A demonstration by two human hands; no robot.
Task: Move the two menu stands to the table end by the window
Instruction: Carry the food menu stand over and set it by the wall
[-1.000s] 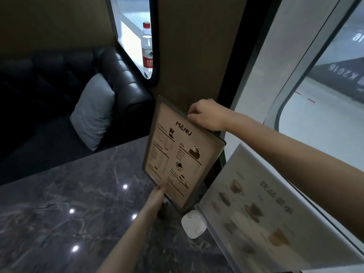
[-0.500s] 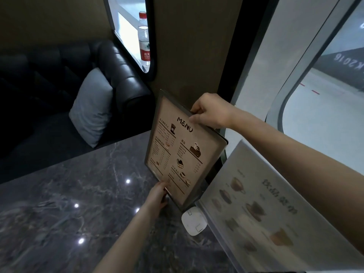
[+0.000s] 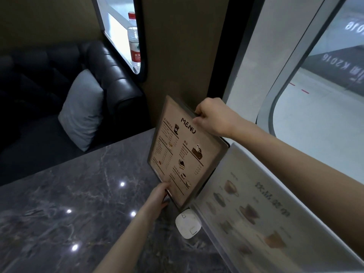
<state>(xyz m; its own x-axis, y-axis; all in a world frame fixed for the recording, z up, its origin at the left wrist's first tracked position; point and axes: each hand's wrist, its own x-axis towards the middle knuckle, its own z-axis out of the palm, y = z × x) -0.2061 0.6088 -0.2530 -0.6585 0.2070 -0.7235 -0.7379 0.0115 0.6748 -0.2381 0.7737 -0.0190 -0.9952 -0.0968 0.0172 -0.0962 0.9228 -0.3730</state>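
Since a second ago the brown menu stand (image 3: pixel 184 154) stands a little more upright against the wall, both my hands keeping their places on it. My right hand (image 3: pixel 214 117) is closed over its top edge, arm stretched across from the right; my left hand (image 3: pixel 157 198) pinches the lower left edge, fingers curled. It reads "MENU" above coffee and cake pictures. It stands at the tabletop (image 3: pixel 78 203) end by the window, beside the pale menu stand (image 3: pixel 266 213), whose heading is too blurred to read.
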